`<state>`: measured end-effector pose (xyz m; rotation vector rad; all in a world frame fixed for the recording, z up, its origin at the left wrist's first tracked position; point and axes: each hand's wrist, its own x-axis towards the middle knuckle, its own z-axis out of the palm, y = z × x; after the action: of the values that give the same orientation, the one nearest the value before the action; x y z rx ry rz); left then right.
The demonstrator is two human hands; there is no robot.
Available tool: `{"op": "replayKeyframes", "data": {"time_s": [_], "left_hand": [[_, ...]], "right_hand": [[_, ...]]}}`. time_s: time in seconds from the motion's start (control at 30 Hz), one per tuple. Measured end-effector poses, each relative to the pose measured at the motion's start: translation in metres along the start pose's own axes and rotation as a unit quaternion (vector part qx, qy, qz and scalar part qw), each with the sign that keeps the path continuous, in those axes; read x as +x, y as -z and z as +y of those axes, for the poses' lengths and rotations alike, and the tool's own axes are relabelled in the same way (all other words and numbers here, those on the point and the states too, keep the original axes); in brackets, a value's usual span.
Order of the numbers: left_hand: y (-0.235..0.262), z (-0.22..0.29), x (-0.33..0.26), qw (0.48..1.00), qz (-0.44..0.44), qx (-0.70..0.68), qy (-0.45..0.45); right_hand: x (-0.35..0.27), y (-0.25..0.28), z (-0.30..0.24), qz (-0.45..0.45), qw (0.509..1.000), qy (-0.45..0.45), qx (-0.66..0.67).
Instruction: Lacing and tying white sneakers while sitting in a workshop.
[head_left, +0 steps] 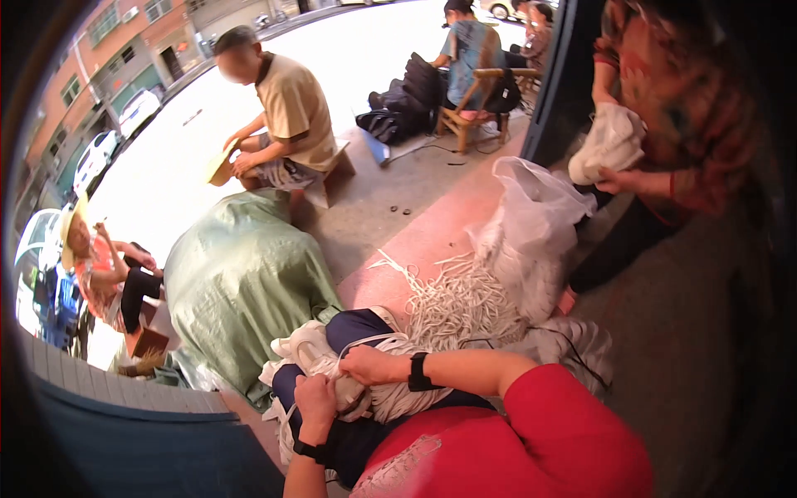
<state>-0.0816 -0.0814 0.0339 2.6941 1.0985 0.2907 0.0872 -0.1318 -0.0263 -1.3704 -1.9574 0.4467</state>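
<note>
On my lap lies a pale shoe (312, 347), partly covered by my hands. My left hand (316, 400) is closed in a pinch at the near side of the shoe; what its fingers hold is too small to make out. Close beside it, my right hand (371, 365) is closed on a white shoelace (365, 339), which loops up above the knuckles. A bundle of white laces (407, 402) drapes over my thigh under the right wrist. Beyond my knees a large heap of loose white laces (461, 303) spreads on the floor.
A green tarp-covered pile (245, 278) stands ahead on the left. A translucent white bag (535, 216) rises behind the lace heap. At right a person holds white shoes (610, 143). Other people sit outside, one on a wooden chair (469, 124). A blue panel (158, 440) edges the lower left.
</note>
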Motion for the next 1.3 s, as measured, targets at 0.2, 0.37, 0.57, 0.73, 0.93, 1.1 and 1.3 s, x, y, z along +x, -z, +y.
{"op": "replayKeyframes", "data": {"time_s": [0.2, 0.37, 0.57, 0.73, 0.93, 1.1, 1.3], "left_hand": [[-0.013, 0.014, 0.008, 0.994, 0.072, -0.008, -0.079], [-0.015, 0.006, 0.000, 0.993, 0.085, 0.009, -0.085], [-0.009, -0.001, 0.003, 0.991, 0.088, -0.051, -0.088], [0.000, -0.022, 0.012, 0.993, -0.005, -0.114, -0.035], [0.010, -0.022, 0.026, 0.926, -0.079, -0.353, 0.104], [-0.007, -0.029, 0.035, 0.819, -0.065, -0.539, 0.185], [0.003, -0.011, 0.037, 0.786, -0.107, -0.583, 0.176]], "right_hand": [[-0.007, 0.012, 0.000, -0.025, 0.981, 0.060, -0.182], [-0.003, 0.019, -0.015, -0.082, 0.963, 0.063, -0.249], [-0.002, 0.005, -0.014, -0.051, 0.940, 0.120, -0.315], [0.007, -0.009, -0.009, -0.022, 0.935, 0.137, -0.328], [0.000, 0.010, -0.018, -0.062, 0.950, 0.107, -0.286], [-0.005, 0.023, -0.034, -0.006, 0.973, 0.119, -0.196], [0.014, 0.065, -0.085, 0.053, 0.977, -0.009, 0.208]]}}
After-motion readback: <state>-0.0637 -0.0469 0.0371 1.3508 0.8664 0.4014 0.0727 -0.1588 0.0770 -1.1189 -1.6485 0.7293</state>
